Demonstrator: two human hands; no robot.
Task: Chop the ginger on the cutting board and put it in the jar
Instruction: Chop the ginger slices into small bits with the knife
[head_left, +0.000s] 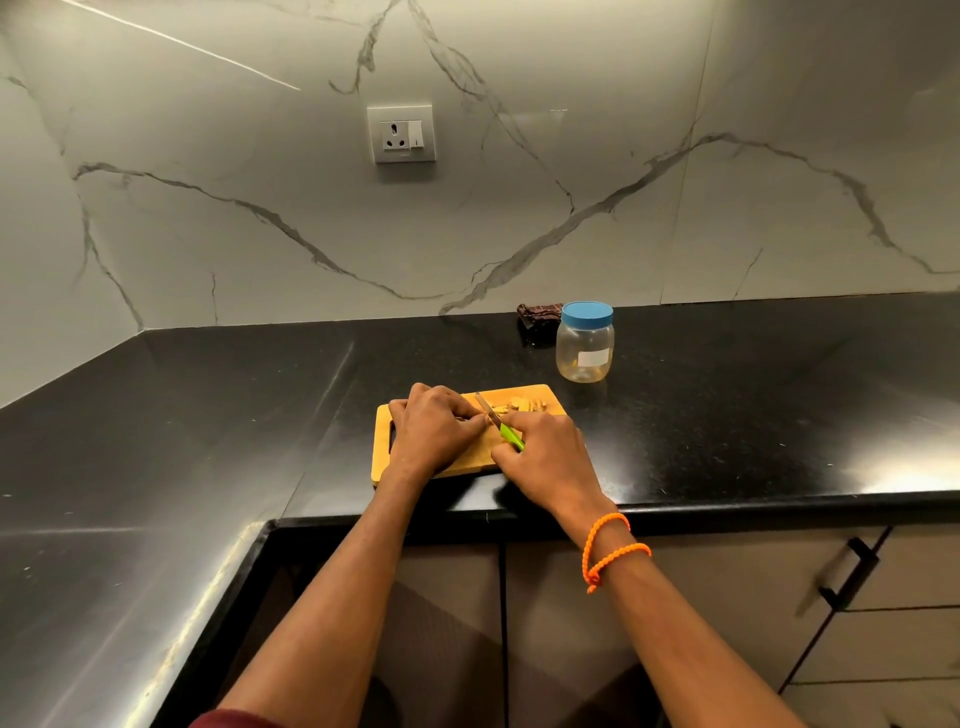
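Observation:
A wooden cutting board (540, 393) lies near the front edge of the black counter. Cut ginger pieces (522, 404) sit at its far right. My left hand (434, 431) lies curled over the ginger, which is mostly hidden under the fingers, and pins it against the board. My right hand (545, 454) grips the green handle of a small knife (493, 415), whose blade points away from me and sits right beside my left fingertips. A clear plastic jar (584, 348) with a blue lid on stands behind the board to the right, with a few yellowish bits at its bottom.
A dark folded cloth (537, 317) lies by the wall behind the jar. The black counter (753, 405) extends right and wraps round to the left. A wall socket (401, 134) sits on the marble backsplash. Cabinet doors with a black handle (852, 574) are below.

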